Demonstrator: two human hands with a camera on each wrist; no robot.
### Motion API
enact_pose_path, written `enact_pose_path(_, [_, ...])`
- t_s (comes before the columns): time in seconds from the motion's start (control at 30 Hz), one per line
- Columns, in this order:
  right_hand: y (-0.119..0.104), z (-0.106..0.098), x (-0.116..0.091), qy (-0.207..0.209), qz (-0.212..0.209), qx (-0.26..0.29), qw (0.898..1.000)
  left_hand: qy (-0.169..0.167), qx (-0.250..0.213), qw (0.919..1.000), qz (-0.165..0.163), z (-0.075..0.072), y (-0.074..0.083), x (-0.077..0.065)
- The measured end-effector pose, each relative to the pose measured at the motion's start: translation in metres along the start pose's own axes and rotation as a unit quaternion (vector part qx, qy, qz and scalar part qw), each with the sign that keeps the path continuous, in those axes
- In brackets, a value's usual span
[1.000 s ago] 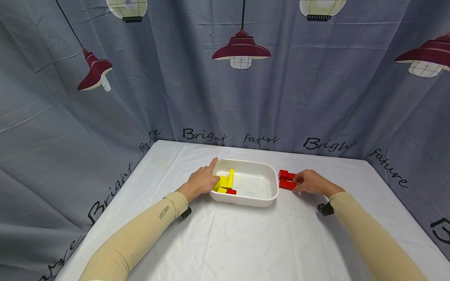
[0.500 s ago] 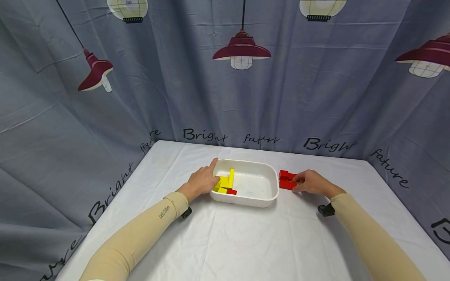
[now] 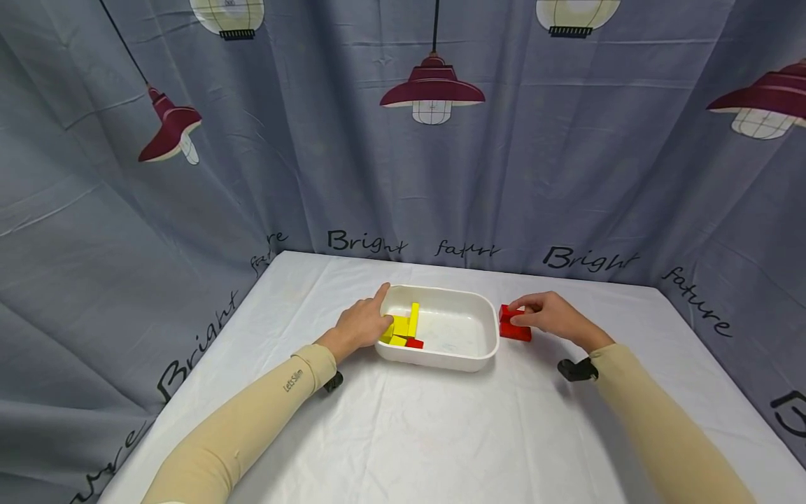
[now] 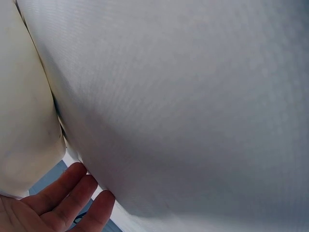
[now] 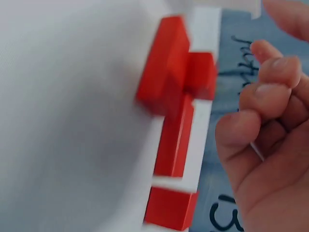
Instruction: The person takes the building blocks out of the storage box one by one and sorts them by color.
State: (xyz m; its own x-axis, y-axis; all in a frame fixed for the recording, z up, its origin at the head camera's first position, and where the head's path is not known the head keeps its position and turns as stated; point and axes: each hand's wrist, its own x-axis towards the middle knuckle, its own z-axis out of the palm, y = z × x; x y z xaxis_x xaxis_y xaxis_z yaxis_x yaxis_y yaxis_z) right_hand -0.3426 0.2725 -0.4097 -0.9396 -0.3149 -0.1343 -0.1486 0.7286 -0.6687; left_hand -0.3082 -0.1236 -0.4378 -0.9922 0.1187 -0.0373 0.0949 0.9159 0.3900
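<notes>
My left hand (image 3: 360, 325) grips the left end of a white tray (image 3: 441, 360), thumb over the rim and index finger pointing away along it. Inside, by the thumb, lie several yellow blocks (image 3: 401, 325) and a red block (image 3: 414, 344). Just right of the tray sits a cluster of red blocks (image 3: 516, 332) on the table. Over that cluster hovers my right hand (image 3: 549, 313), fingers loosely bent. In the right wrist view its fingers (image 5: 236, 128) stand apart from the blocks, a larger red block (image 5: 164, 67) nearest the camera.
A white cloth (image 3: 434, 434) covers the table. Behind it hangs a grey-blue curtain (image 3: 352, 154) printed with lamps and lettering. A dark wrist device (image 3: 576, 369) hangs under the right wrist.
My right hand has lifted off the right end of the red blocks and shifted left and away over them. The left hand and the tray stay put.
</notes>
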Motion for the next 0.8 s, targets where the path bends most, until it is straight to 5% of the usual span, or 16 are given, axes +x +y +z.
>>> enact_pose_path(0.37, [-0.017,0.001,0.008,-0.035,-0.035,0.166,0.985,0.001,0.001,1.0,0.0,0.0,0.0,0.0])
enact_pose_path(0.8, [-0.045,0.015,0.026,-0.095,-0.076,0.217,0.969,-0.004,0.002,1.0,-0.006,0.0,0.001,0.0])
